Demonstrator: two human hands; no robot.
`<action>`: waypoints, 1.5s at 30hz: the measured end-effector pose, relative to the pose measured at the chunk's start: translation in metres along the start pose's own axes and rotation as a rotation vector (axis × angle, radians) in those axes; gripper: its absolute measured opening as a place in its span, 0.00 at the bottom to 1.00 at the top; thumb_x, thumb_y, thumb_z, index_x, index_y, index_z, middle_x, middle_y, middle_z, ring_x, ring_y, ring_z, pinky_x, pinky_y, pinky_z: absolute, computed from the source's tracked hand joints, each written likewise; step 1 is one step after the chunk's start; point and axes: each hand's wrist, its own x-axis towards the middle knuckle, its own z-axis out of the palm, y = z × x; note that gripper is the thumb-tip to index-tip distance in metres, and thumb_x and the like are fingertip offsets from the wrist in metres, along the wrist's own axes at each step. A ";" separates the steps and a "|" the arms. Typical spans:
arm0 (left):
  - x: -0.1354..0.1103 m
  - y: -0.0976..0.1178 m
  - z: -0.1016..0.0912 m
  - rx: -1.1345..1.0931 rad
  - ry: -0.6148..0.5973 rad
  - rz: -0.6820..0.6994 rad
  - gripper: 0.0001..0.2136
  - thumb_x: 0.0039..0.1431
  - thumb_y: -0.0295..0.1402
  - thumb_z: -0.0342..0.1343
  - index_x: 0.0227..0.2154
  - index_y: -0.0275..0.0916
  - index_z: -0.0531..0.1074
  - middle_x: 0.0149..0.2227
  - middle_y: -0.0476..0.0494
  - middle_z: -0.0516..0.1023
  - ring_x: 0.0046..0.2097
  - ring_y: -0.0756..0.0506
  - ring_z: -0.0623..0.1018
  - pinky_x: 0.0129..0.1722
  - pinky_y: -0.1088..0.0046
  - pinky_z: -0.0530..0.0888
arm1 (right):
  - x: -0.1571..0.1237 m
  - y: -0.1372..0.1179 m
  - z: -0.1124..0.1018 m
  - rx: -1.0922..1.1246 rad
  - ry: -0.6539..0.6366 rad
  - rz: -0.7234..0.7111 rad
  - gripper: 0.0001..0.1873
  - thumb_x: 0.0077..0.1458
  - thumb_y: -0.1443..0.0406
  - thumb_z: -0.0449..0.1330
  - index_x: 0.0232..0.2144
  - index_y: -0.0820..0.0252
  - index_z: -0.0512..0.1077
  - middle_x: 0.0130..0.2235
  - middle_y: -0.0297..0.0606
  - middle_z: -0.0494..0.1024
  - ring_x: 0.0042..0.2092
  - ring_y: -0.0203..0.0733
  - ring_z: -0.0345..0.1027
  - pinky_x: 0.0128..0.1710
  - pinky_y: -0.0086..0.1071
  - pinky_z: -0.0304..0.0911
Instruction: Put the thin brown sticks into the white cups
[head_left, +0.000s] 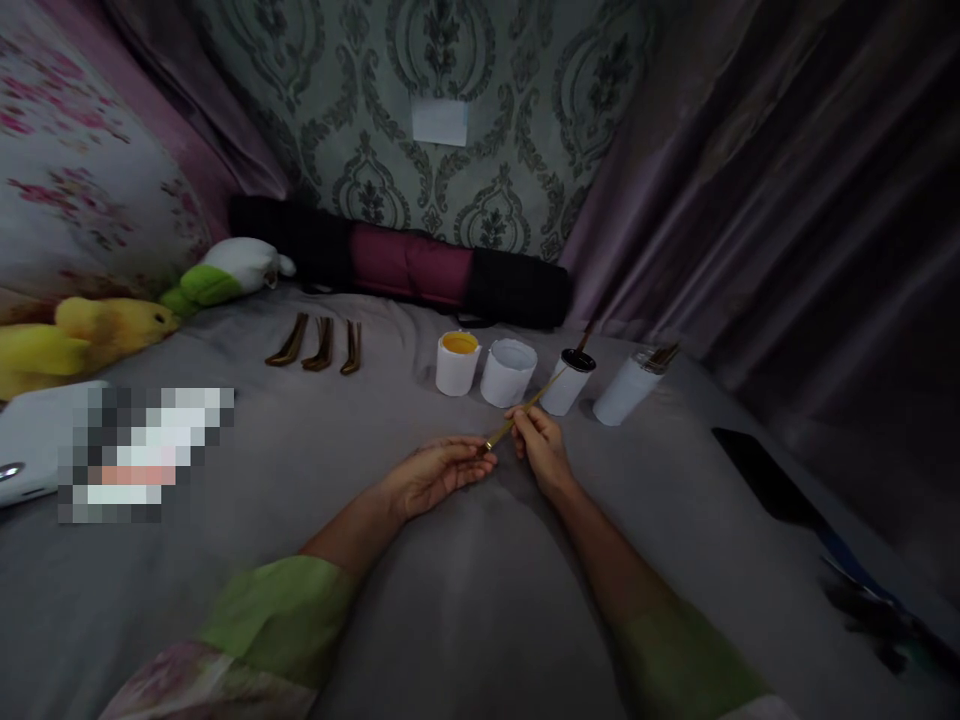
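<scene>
My right hand [541, 446] pinches a slim paintbrush [501, 432] by its handle between thumb and fingers. The brush slants down to the left, its bristle end at the fingertips of my left hand [442, 472]. That hand is palm up, with thumb and fingers closed about the brush tip. Just beyond the hands stand a white pot of yellow paint [456, 366], a white tub [508, 374] and a white pot with a dark top [564, 388], a brush standing in it. Right of them, a tilted-looking white jar [624, 390] holds several brushes [661, 357].
Three brown angled pieces [319, 345] lie on the grey cloth [360, 430]. A black and maroon rolled bag [409, 262] runs along the wall. Plush toys [112, 325] and a white device [45, 440] are at left. A dark flat object [765, 475] lies right.
</scene>
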 end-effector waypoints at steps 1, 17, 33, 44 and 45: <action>0.000 0.000 0.000 0.000 -0.012 -0.006 0.08 0.52 0.20 0.51 0.36 0.29 0.69 0.33 0.36 0.77 0.32 0.51 0.76 0.36 0.78 0.73 | 0.000 0.000 0.000 -0.001 -0.003 -0.004 0.17 0.49 0.52 0.53 0.30 0.60 0.68 0.20 0.27 0.59 0.19 0.28 0.50 0.16 0.23 0.47; 0.002 -0.003 -0.003 0.049 -0.081 -0.054 0.10 0.50 0.19 0.52 0.36 0.31 0.70 0.34 0.37 0.76 0.33 0.51 0.76 0.38 0.77 0.72 | -0.002 -0.005 -0.002 0.009 -0.024 0.034 0.16 0.48 0.52 0.54 0.28 0.60 0.69 0.20 0.27 0.60 0.18 0.27 0.50 0.15 0.23 0.46; -0.003 0.000 0.003 0.104 0.000 -0.092 0.09 0.48 0.20 0.54 0.34 0.32 0.72 0.36 0.38 0.77 0.33 0.51 0.76 0.35 0.79 0.73 | 0.002 -0.006 -0.012 -0.045 0.035 -0.017 0.19 0.49 0.50 0.52 0.31 0.60 0.69 0.21 0.27 0.62 0.19 0.27 0.50 0.16 0.22 0.46; -0.006 0.001 0.005 0.101 -0.008 -0.070 0.09 0.47 0.20 0.56 0.34 0.31 0.71 0.35 0.37 0.77 0.33 0.50 0.76 0.35 0.78 0.73 | 0.011 -0.025 -0.018 -0.103 0.124 -0.096 0.21 0.51 0.51 0.51 0.32 0.62 0.70 0.22 0.29 0.64 0.18 0.26 0.51 0.15 0.23 0.46; -0.007 0.001 0.005 0.102 -0.014 -0.066 0.10 0.47 0.20 0.56 0.35 0.31 0.71 0.36 0.37 0.77 0.33 0.50 0.76 0.36 0.78 0.73 | 0.012 -0.028 -0.020 -0.116 0.131 -0.104 0.21 0.50 0.51 0.51 0.31 0.62 0.70 0.22 0.29 0.64 0.18 0.26 0.51 0.15 0.23 0.47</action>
